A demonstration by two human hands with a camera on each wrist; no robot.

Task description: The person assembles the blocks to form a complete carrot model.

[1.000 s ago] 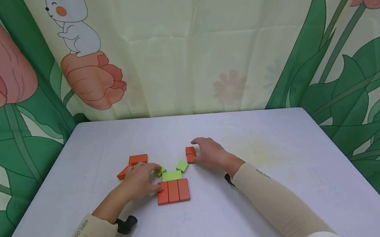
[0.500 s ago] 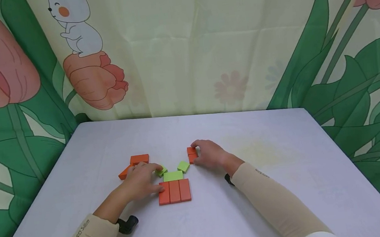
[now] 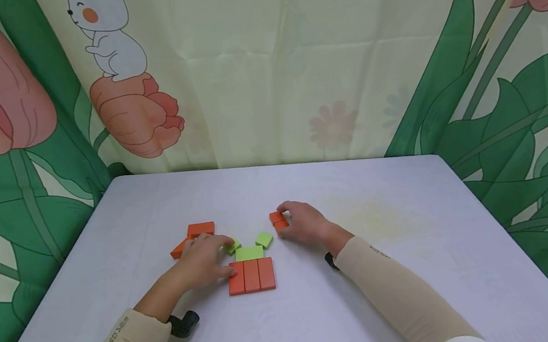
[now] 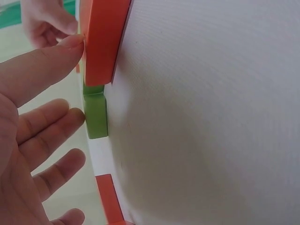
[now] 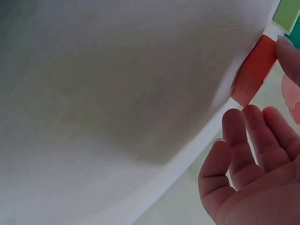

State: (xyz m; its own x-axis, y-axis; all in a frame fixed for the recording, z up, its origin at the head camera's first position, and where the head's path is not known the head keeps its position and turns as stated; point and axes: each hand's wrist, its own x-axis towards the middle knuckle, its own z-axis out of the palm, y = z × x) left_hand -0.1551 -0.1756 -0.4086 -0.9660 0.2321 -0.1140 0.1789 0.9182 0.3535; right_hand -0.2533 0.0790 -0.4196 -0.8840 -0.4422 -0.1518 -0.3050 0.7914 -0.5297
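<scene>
Since the white table [image 3: 462, 240] is flat and looks covered in smooth cloth, blocks on it would probably slide at a light push. The left hand [image 3: 203, 262] has its fingers loose and spread, gripping nothing: its thumb touches the leftmost of three red blocks [image 3: 251, 276], lying side by side nearest the person. The right hand [image 3: 307, 226] pinches a small orange pair [image 3: 276, 216] between thumb and fingertips, beyond the red row and to its right.

The red blocks look rigid and light—painted wood or plastic, I would guess—and the long outer sides suit a grip best, squeezing all three together. Two orange blocks [image 3: 201, 227] lie beyond the left hand, partly hidden by it; their exposed far edges offer the easier hold. The green oblong [image 3: 250, 253] sits against the red row's far end, best taken by its short ends. The orange pair, held end to end, could buckle at its seam if squeezed off-line. Smallest are two tilted green blocks [image 3: 264, 240], one touched by a left fingertip—unlikely to break, easily nudged askew, best pinched by opposite sides.
</scene>
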